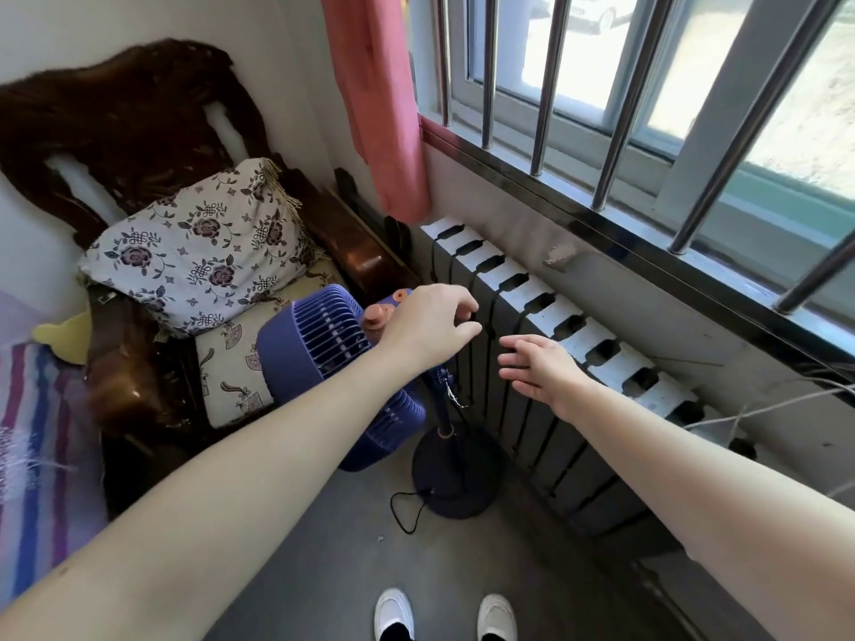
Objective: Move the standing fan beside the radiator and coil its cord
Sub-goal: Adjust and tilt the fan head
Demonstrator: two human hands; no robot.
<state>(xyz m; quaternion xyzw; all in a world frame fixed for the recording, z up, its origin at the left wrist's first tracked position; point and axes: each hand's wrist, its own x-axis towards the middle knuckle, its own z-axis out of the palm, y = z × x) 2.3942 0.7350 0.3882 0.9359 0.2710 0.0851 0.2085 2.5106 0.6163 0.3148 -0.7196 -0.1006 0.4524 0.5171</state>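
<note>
Fan [319,344]: upright, just beside radiator [532,316].
Cord [407,511]: looped on floor [324,548].
My left hand [430,326]: curled; cannot tell any hold.
My right hand [541,367]: wide, empty.

Fan base [455,474], cord [407,512] on floor [324,571]

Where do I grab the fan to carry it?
Probably the pole, just under the head of the fan, reaching from your own side. It is thin and upright, and the radiator and chair crowd the other sides.

No readable text, label, brand or number on anything here.
</note>
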